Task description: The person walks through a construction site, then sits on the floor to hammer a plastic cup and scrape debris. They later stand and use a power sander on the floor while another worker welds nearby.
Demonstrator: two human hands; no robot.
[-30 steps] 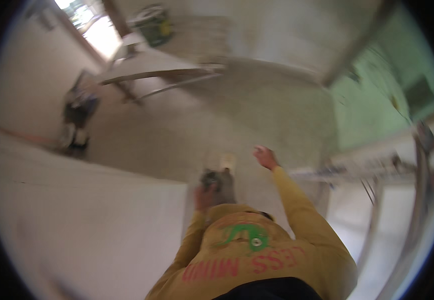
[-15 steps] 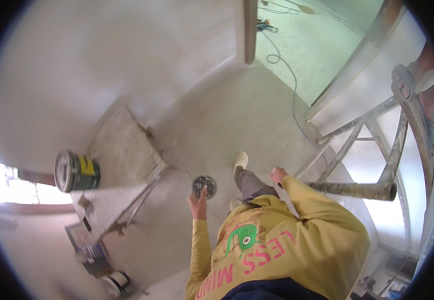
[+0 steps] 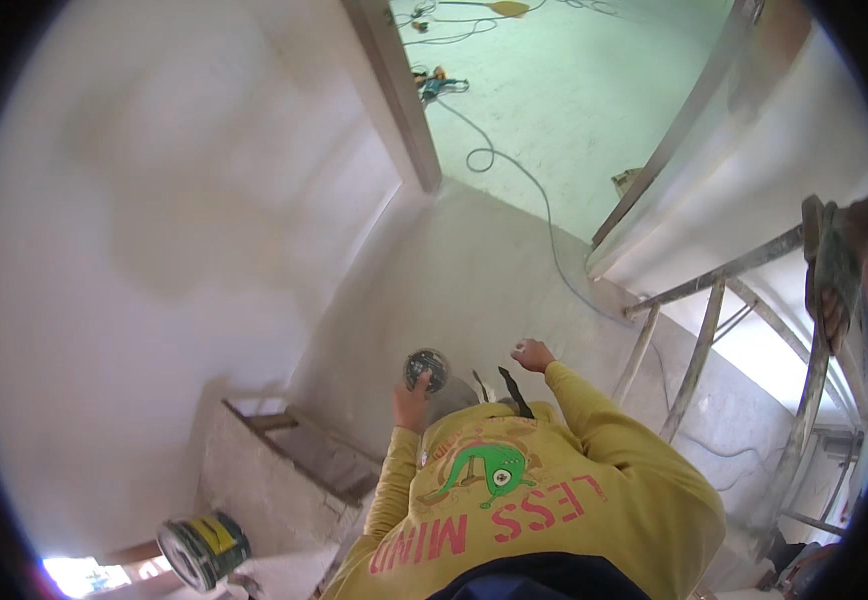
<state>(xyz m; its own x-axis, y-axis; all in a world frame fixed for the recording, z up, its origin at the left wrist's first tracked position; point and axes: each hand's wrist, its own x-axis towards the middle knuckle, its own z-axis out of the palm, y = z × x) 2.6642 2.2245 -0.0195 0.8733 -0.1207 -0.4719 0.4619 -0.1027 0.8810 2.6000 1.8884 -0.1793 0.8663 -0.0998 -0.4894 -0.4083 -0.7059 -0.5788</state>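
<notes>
- In the head view, I locate the left hand [image 3: 412,402] just left of the lower centre of the frame, fingers grasping a dark round disc [image 3: 426,370].
- I confirm the disc's position: directly above the left hand in the frame, speckled face upward, thumb laid over its near edge.
- I locate the right hand [image 3: 533,354] right of centre, raised in front of the body, fingers curled inward; I cannot tell whether they close on anything.
- I note the yellow sweatshirt [image 3: 554,525] at lower centre; both of its sleeves reach up toward the hands.
- I find a ladder [image 3: 696,355] at the right, with another person's foot [image 3: 833,310] on it.
- At lower left, I identify a dark green bucket [image 3: 202,552] with a yellow label, beside a pale, dusty work platform [image 3: 254,480].
- At upper centre, I trace a grey cable [image 3: 546,195] across the floor [image 3: 454,260], from near a teal power tool [image 3: 443,86] toward the ladder.
</notes>
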